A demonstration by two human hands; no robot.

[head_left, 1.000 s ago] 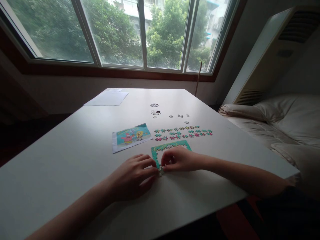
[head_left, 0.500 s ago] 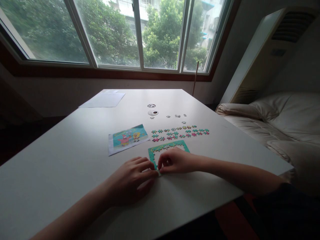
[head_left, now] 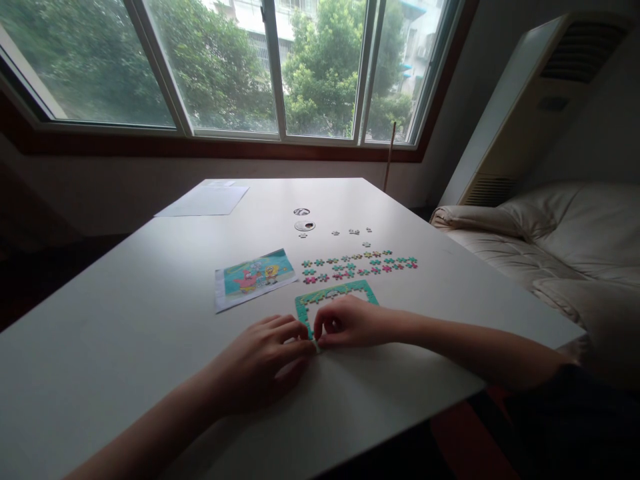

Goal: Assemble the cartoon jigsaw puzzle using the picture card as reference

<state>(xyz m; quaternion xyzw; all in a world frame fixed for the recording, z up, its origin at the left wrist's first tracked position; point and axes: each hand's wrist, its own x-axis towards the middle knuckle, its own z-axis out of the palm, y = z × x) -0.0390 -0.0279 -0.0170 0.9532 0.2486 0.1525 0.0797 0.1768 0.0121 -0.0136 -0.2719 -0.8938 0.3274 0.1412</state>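
Observation:
A green puzzle border of joined pieces lies on the table, its middle showing the white tabletop. At its near left corner is a small pale puzzle piece. My left hand comes from the left, its fingers bent and the tips closed on that piece. From the right, my right hand reaches over the border and pinches the same piece between thumb and forefinger. Beyond it lie rows of loose puzzle pieces, green, pink and yellow. My right hand and forearm hide the border's near right part.
A printed cartoon picture lies left of the border on the white table. Farther back are two round cut-outs, a few pale pieces and white paper sheets. A cream sofa stands at the right.
Both hands stay almost in place at the border's near left corner. The piece between the fingertips has shifted or turned very slightly. The whole view has moved a little.

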